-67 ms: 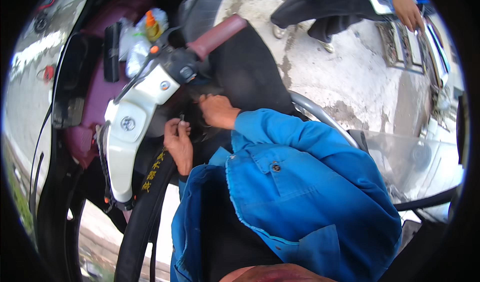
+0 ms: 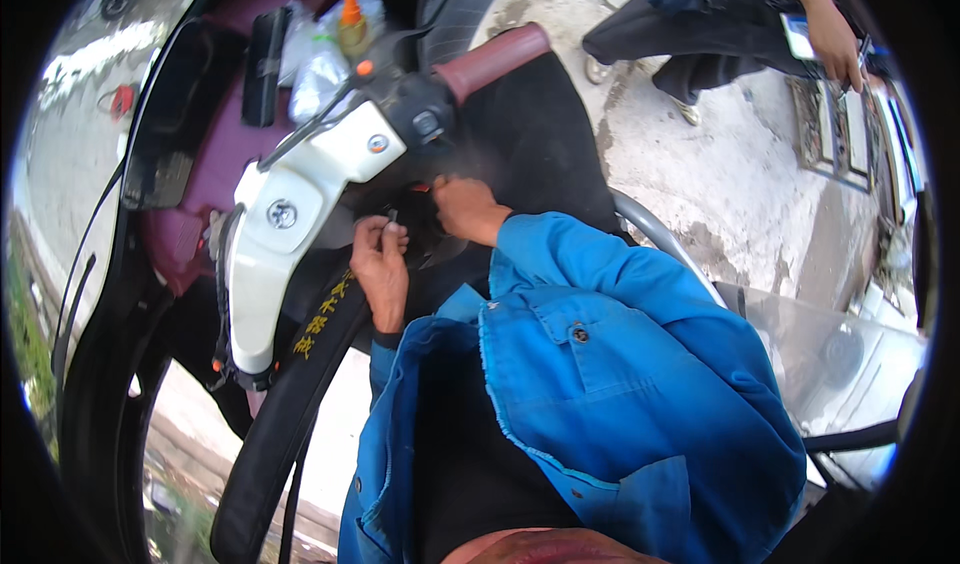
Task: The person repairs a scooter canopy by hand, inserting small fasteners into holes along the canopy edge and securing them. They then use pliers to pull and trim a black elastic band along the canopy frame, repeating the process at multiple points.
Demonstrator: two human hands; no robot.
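My left hand is closed, thumb and fingertips pinched on a small, thin metallic-looking piece whose kind is too small to make out. Just to the right, my right hand is closed with its fingers curled against the dark area below the handlebar. What it grips, if anything, is hidden; a small orange-red spot shows by its fingertips. Both hands are between my body and the white handlebar cover of a scooter-like vehicle, near its maroon right grip.
On the maroon front panel are a black oblong case, a clear plastic bag and an orange-capped bottle. A padded black strap runs down at the left. Beyond the grey rail stands another person.
The whole view has tilted, so the handlebar and both hands appear farther right. Both hands keep nearly the same place by the handlebar, with the same closed grip.
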